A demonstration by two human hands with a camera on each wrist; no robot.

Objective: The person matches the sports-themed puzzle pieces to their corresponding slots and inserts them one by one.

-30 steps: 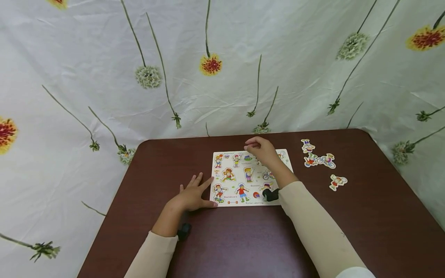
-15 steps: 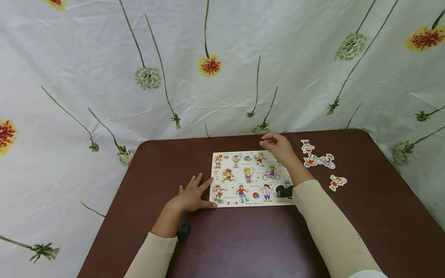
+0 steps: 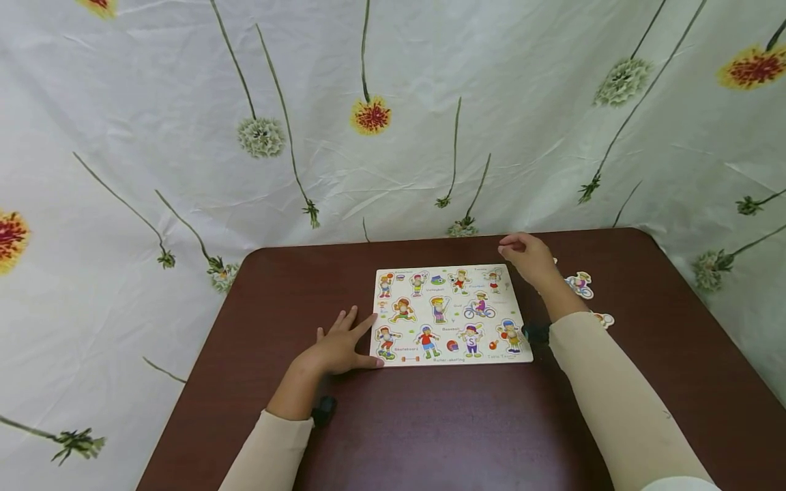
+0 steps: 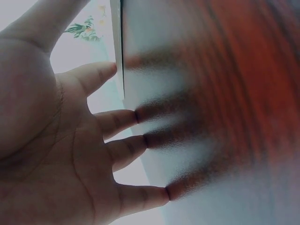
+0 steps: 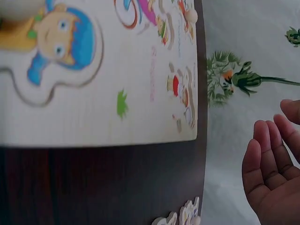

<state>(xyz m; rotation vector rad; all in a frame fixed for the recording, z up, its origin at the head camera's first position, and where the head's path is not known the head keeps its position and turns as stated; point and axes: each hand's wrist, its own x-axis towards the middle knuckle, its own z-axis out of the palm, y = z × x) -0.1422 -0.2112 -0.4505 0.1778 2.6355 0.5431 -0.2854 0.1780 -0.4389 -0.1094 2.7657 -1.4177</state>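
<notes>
A white wooden puzzle board [image 3: 503,300] with sports figures in outlined shapes lies on the table. My left hand [image 3: 338,344] has its fingers spread at the board's left side, thumb at the lower left corner. In the left wrist view, the other fingertips [image 4: 157,193] touch the tabletop and one meets the board's edge. Above the board's far right corner, my right hand [image 3: 528,259] hangs with fingers loosely bent. Nothing shows between those fingers [image 5: 253,157] in the right wrist view. Loose puzzle pieces lie to the right, including a cyclist [image 3: 580,285], partly hidden by the right arm.
Another loose piece [image 3: 604,319] shows beyond the right forearm. The brown table [image 3: 430,423] ends at the back against a flower-patterned cloth [image 3: 417,184]. Black wrist cameras sit under the left wrist and the right wrist [image 3: 537,333].
My right hand has moved right from over the board toward the loose pieces, uncovering the board's right side and hiding some pieces. The left hand has stayed in place.
</notes>
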